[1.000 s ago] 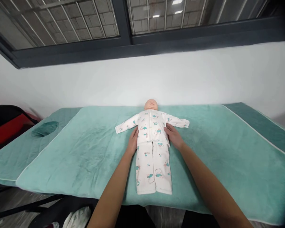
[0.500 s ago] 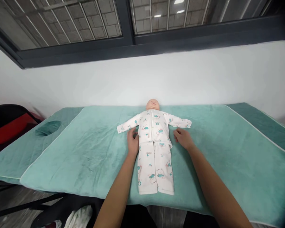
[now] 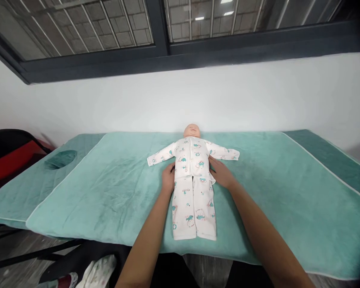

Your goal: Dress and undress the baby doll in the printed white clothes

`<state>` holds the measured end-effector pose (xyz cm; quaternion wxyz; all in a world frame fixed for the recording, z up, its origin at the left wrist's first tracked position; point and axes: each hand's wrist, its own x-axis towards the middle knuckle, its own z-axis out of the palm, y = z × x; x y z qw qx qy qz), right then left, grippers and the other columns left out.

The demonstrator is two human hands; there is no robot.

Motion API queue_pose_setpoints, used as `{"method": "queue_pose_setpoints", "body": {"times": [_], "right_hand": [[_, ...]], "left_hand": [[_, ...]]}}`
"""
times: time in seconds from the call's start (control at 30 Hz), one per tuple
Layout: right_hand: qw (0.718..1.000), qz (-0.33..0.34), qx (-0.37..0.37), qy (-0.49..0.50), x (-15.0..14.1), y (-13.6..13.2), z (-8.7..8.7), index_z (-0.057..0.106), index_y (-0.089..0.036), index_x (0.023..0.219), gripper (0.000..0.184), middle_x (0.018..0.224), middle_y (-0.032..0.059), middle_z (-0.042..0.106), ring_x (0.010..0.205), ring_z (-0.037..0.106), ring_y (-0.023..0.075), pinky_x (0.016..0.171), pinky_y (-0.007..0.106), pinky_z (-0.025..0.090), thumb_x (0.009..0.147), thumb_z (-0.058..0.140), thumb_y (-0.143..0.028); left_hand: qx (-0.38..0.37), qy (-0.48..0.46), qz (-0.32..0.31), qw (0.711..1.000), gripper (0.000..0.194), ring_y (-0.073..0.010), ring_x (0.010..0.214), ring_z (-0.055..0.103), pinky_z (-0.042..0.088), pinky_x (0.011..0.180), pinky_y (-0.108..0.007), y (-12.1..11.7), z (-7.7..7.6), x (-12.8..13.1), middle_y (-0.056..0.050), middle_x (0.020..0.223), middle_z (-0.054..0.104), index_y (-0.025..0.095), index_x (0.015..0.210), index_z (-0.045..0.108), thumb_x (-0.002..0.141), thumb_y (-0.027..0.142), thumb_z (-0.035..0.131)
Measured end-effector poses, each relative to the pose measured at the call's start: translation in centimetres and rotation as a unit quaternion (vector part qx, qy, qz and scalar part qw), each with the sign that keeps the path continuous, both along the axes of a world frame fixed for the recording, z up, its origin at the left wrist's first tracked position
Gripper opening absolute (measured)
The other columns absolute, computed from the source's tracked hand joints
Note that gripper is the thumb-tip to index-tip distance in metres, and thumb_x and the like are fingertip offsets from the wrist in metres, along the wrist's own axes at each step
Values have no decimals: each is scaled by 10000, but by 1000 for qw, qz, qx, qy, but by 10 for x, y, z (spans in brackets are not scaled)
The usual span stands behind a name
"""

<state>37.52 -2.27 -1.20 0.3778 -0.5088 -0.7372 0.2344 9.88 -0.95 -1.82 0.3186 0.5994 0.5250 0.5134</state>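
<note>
At the nearest edge, grey floor is seen below the bed, and at the lower left a white patterned cloth is laid on something black. On the bed, the doll is placed on its back between the two grips, its feet end pointed toward the wearer. The trousers are stretched out straight, their cuffs set close to the bed's near edge. The left grip is held at one flank of the shirt, its fingers bent and partly hidden; whether cloth is held cannot be told. By the right grip the opposite flank is touched, above the flared hem; whether cloth is pinched there cannot be told either. Farther up, both sleeves are spread outward beyond the grips, and the head is rested near the wall. To the left, a round hole is set in the bed. Above the wall, a window is framed in dark grey, with bars shown behind the glass.
</note>
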Motion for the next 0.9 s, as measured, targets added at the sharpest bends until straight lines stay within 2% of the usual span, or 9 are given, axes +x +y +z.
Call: {"method": "queue_pose_setpoints", "body": {"times": [0.1,0.17,0.3,0.4,0.47,0.5,0.67,0.77,0.9], "right_hand": [[997,-49,9,51,-1,-8,8,587,-256,1277,403,1406,91,542,1340,455,298,1163,505,305,883,512,-295],[991,-82,21,101,-4,-24,13,586,-267,1237,339,1325,95,572,1259,509,289,1096,490,387,915,511,-344],[984,-68,35,161,-13,-92,20,556,-309,1169,245,1242,83,569,1142,553,263,901,400,492,935,554,-380],[993,42,-28,110,-20,-153,20,543,-287,1150,281,1217,78,570,1049,577,255,859,396,491,896,633,-369],[997,40,-54,41,-27,-184,18,524,-272,1147,410,1133,58,591,981,582,260,840,417,483,812,741,-368],[998,30,-54,3,-31,-194,16,531,-267,1109,396,1093,48,600,962,581,266,830,427,474,797,756,-363],[994,-26,-1,-105,-48,-208,9,534,-262,905,131,941,22,632,863,593,278,763,448,443,885,645,-327],[996,-6,-3,-90,-46,-207,11,493,-258,801,166,830,0,623,776,589,255,731,435,449,898,617,-311],[996,27,-80,-9,-31,-216,20,477,-253,752,218,768,-4,584,727,568,225,676,381,463,903,604,-347]], "left_hand": [[-4,4,6,1000,363,-274,1071,652,486,993,-467,-1,2,0,-53,1150,734,213,1100,732,809,165,521],[-5,4,7,1000,362,-274,1050,654,491,976,-460,-2,4,0,-57,1131,738,211,1094,734,802,163,525],[-6,-3,7,1000,358,-266,1011,658,499,948,-440,-2,4,0,-59,1088,746,197,1070,739,797,159,511],[-7,-10,12,1000,388,-256,989,659,501,936,-422,0,1,0,-65,1090,744,179,1073,737,778,129,491],[-8,-11,15,1000,399,-250,983,658,495,938,-411,1,0,0,-68,1089,744,172,1068,738,766,114,483],[-8,-11,15,1000,397,-249,982,656,491,941,-407,1,0,0,-68,1082,744,171,1062,739,764,113,484],[-8,-15,20,1000,359,-245,962,655,491,914,-388,-1,4,1,-64,1033,746,170,1033,741,781,141,486],[-9,-22,24,999,335,-244,944,657,494,897,-384,-2,4,1,-61,996,749,169,998,741,788,155,480],[-10,-28,25,999,306,-239,926,658,501,878,-376,0,-1,-1,-58,985,751,175,970,738,795,170,487]]}}
